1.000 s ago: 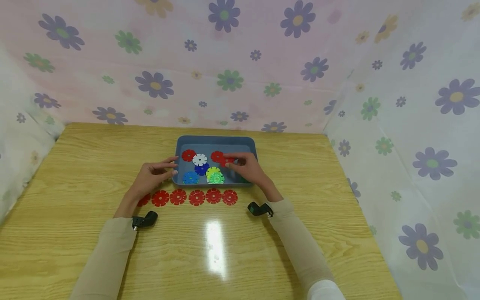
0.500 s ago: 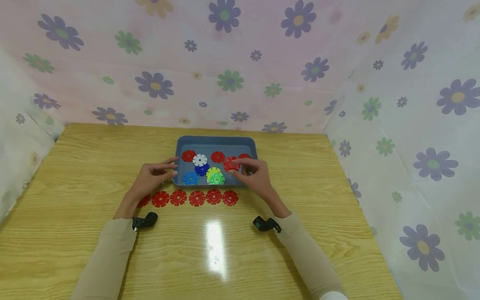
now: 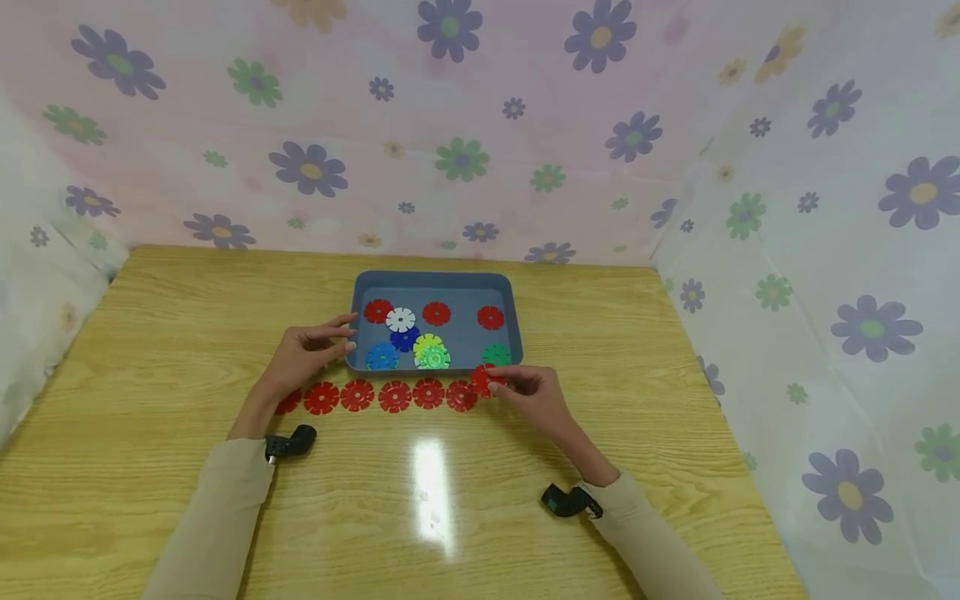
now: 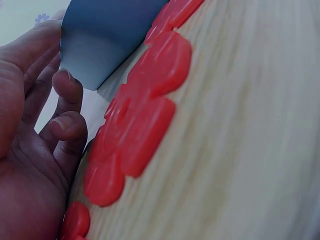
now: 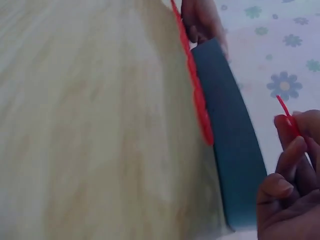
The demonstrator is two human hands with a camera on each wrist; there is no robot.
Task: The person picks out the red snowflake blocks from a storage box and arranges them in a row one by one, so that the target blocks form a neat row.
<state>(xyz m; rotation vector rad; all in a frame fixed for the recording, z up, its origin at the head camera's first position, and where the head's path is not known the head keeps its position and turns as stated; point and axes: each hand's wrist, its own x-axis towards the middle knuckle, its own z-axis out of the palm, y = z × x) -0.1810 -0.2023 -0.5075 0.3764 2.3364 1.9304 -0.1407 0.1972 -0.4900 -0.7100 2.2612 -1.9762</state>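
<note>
Right hand [image 3: 534, 402]: pinching red snowflake disc [image 3: 482, 383], near right end of red disc row [image 3: 401, 398]. Left hand [image 3: 302, 354]: fingers apart, at blue-grey tray's [image 3: 435, 280] side. Risk I list: lowered leftward, disc could overlap neighbour [image 3: 461, 403].

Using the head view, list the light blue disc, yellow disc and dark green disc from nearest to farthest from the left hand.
From the left hand:
1. Light blue disc, front left of the tray.
2. Yellow disc, around the front middle.
3. Dark green disc, front right corner.
</note>
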